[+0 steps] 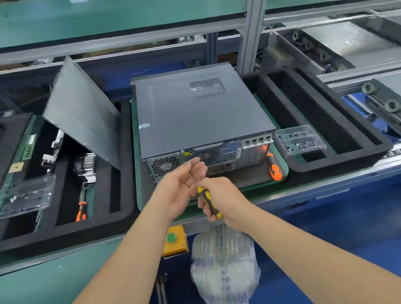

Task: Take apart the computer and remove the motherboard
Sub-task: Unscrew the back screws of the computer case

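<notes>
One bag (224, 265) of air cushions lies on the floor, at 6 o'clock from the hands, with a yellow button box (180, 247) at its 11 o'clock. The right hand (223, 198) is wrapped round the handle of a yellow screwdriver (207, 199). Its shaft points to 11 o'clock across the left hand (178, 186), which is palm up with its fingers loosely curved and relaxed. At 12 o'clock from the hands the computer (198, 110) lies flat on a green mat (284, 165), cover on, rear ports facing the person. An orange screwdriver (274, 168) lies on the mat at 3 o'clock. At 10 o'clock a grey panel (84, 112) leans in a foam tray (58, 234).
</notes>
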